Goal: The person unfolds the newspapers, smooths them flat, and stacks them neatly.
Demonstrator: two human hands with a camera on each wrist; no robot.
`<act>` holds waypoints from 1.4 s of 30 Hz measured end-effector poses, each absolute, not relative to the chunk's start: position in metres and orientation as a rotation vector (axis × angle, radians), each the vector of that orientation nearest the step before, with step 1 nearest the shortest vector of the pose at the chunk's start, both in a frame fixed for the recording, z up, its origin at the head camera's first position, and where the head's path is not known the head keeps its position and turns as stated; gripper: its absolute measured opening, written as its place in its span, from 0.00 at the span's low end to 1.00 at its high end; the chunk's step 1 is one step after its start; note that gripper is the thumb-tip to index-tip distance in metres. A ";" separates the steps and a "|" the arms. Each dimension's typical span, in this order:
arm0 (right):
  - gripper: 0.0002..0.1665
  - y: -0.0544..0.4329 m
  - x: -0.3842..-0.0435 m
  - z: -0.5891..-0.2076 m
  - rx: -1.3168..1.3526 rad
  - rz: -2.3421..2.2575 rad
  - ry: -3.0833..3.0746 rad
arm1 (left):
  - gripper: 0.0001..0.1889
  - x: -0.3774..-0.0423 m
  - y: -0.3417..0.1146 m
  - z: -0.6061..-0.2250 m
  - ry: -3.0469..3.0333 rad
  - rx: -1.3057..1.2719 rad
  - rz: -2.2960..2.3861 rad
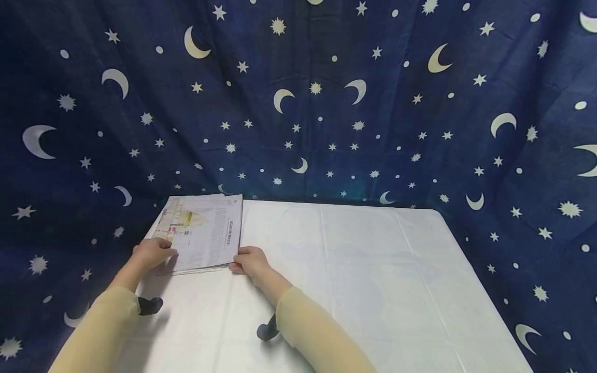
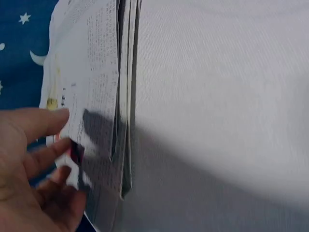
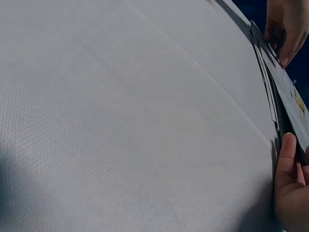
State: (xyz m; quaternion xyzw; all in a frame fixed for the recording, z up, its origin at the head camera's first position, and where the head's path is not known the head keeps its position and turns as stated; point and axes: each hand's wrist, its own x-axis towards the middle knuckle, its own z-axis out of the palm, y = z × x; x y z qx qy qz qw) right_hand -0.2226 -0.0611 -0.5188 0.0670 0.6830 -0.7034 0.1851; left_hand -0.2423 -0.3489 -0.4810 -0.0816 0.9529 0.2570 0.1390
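Observation:
A stack of newspapers (image 1: 205,228) lies flat at the far left of the white table. My right hand (image 1: 252,263) pinches the newspaper's near right corner; in the right wrist view the top sheets are raised slightly from those below, beside the fingers (image 3: 287,157). My left hand (image 1: 153,252) is over the newspaper's left edge. In the left wrist view its thumb and fingers stand apart, loosely bent, and cast a shadow on the printed page (image 2: 99,82). Whether its fingertips touch the paper cannot be told.
The white-covered table (image 1: 364,280) stretches to the right of the newspapers. A dark blue curtain (image 1: 298,103) with moons and stars hangs behind the table and along its sides. Dark wrist-worn pieces jut out below both sleeves.

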 end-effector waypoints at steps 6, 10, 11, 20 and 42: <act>0.18 -0.061 -0.223 -0.520 0.190 -1.974 1.944 | 0.24 -0.244 -0.335 -0.482 2.714 -0.462 0.825; 0.16 -0.060 -0.224 -0.521 0.179 -1.963 1.950 | 0.27 -0.248 -0.328 -0.489 2.667 -0.378 1.009; 0.15 -0.059 -0.224 -0.522 0.175 -1.964 1.948 | 0.29 -0.248 -0.326 -0.490 2.628 -0.362 1.071; 0.17 -0.040 -0.236 -0.524 0.161 -1.912 2.020 | 0.27 -0.246 -0.309 -0.491 2.263 -0.232 1.597; 0.28 0.065 -0.265 -0.510 0.002 -2.147 1.767 | 0.27 -0.243 -0.236 -0.471 1.858 0.135 1.916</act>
